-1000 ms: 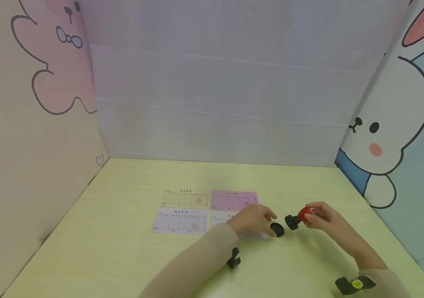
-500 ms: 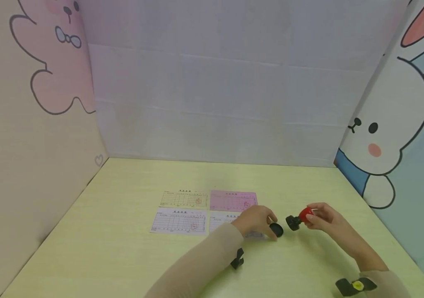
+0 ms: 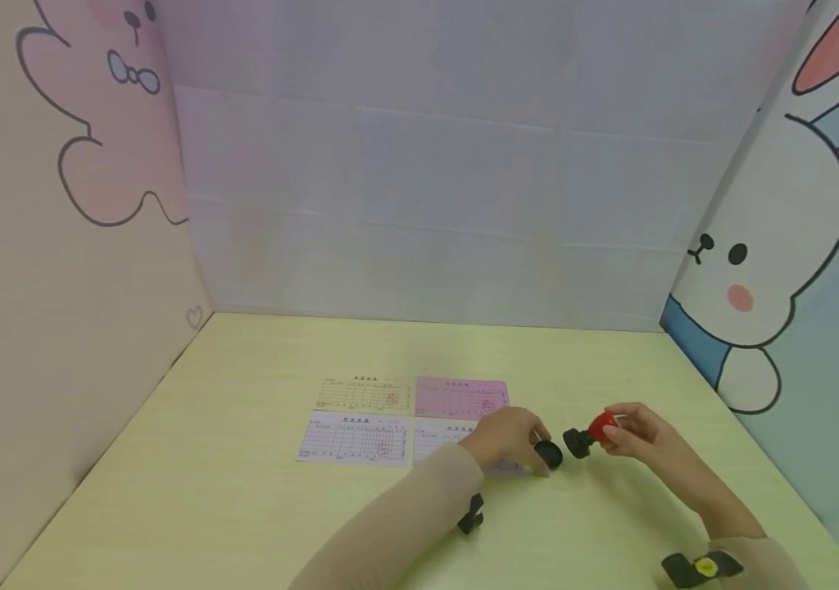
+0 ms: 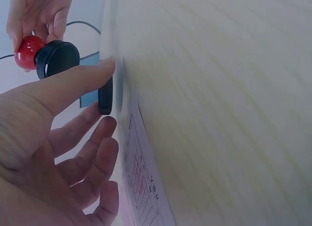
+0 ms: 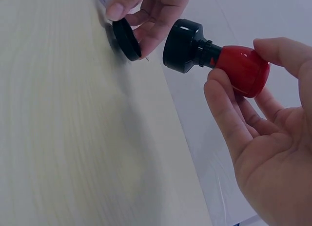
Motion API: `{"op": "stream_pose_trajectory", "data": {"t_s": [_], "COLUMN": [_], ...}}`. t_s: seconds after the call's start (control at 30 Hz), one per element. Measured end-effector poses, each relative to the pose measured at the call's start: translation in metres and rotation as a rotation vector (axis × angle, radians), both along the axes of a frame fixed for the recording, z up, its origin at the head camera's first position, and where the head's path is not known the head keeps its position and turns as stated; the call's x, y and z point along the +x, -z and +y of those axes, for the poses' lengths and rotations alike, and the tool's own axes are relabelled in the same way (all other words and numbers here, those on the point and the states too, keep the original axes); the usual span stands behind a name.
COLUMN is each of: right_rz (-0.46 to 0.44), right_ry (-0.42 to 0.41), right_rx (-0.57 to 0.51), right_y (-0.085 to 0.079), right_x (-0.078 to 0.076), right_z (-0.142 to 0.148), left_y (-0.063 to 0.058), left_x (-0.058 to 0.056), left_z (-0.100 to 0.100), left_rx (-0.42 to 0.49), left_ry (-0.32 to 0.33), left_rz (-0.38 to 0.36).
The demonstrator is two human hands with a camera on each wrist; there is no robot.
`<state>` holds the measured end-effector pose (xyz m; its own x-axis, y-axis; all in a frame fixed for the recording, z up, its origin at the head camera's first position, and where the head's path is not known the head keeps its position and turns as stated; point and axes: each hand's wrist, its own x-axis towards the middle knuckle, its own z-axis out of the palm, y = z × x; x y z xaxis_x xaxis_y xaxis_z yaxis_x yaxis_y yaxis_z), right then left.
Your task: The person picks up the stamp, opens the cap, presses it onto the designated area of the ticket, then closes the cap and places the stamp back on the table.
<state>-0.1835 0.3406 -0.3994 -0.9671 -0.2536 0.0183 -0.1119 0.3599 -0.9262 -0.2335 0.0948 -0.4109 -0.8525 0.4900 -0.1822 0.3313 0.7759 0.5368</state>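
Note:
My right hand (image 3: 644, 434) holds a stamp by its red rounded handle (image 5: 243, 70). The stamp's black round head (image 3: 578, 442) points left, and the stamp is tilted on its side above the table. My left hand (image 3: 506, 438) pinches a round black cap (image 5: 126, 39) at its rim between thumb and fingers. In the right wrist view the cap stands on edge, its hollow side turned towards the stamp head. A small gap separates cap and stamp. The left wrist view shows the cap (image 4: 105, 97) edge-on beside the thumb, near the tabletop.
Printed forms lie in two rows on the pale table (image 3: 206, 508): a yellow one (image 3: 364, 395), a pink one (image 3: 461, 398) and two white ones, the left white form (image 3: 355, 438) fully visible. Red stamp marks show on several. My left forearm partly covers the right white form (image 3: 437, 437).
My left hand has shifted slightly right, its fingers now closer about the black cap. The right hand and stamp have stayed almost in place.

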Motion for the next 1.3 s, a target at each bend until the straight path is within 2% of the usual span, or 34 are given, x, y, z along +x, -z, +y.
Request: {"op": "stream_pose_trajectory", "data": {"t_s": [0.23, 0.43, 0.73, 0.97, 1.3], "right_rz": [0.006, -0.013, -0.018, -0.027, -0.077], "right_ry": [0.003, 0.010, -0.014, 0.004, 0.019], "right_rx": [-0.016, 0.001, -0.015, -0.033, -0.028], "right_y": [0.000, -0.005, 0.000, 0.001, 0.003], "right_x": [0.000, -0.002, -0.004, -0.003, -0.005], "right_z": [-0.005, -0.010, -0.013, -0.016, -0.022], "left_y": [-0.004, -0.006, -0.003, -0.002, 0.001], "left_x": [-0.002, -0.002, -0.003, -0.007, -0.008], "left_z": [-0.002, -0.005, -0.011, -0.018, -0.025], "left_rx": [0.056, 0.116, 0.184, 0.226, 0.355], "left_ry": [0.008, -0.016, -0.034, -0.010, -0.037], "left_rz": [-0.006, -0.055, -0.072, -0.061, -0.127]}}
